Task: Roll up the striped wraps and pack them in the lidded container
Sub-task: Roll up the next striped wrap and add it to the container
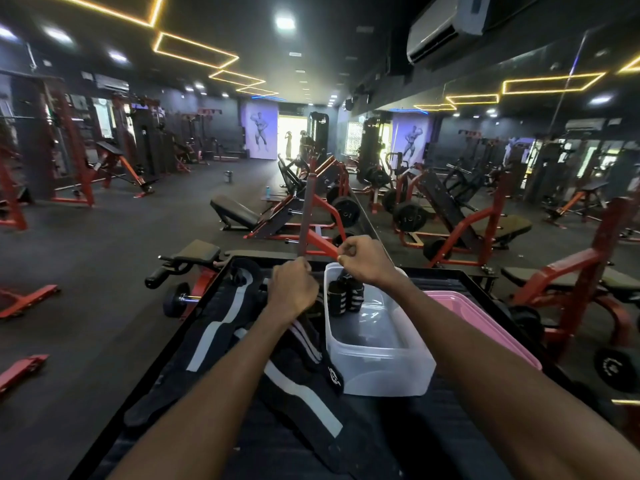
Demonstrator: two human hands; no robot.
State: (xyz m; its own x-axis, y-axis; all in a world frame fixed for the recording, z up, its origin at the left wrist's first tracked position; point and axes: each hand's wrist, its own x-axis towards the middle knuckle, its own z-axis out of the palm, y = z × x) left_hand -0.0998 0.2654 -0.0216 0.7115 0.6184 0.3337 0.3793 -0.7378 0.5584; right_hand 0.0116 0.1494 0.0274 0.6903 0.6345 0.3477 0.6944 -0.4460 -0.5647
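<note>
1. Black table point(433, 427) in a gym carries everything; work sits at its far-middle part.
2. Clear container point(381, 362) stands right of centre, open. Pink lid point(485, 317) lies just behind it on the right, off the box.
3. Loose black wraps with pale stripes point(221, 327) sprawl on the table's left and near side, unrolled. Looks like several pieces, exact count unclear.
4. Rolled wraps point(346, 296) already stand in the container's far-left corner, two or maybe three.
5. Strap being worked point(306, 216) stands up from the left hand, thin and stiff-looking, with the striped wrap's body trailing below toward the table.
6. Left hand point(292, 292) is fisted around that strap's base, left of the container.
7. Right hand point(363, 258) hovers over the container's far edge, fingertips pinched together; what they hold is too small to tell.
8. Judgement: roughly early-to-mid; most wraps unrolled, lid not yet on.
</note>
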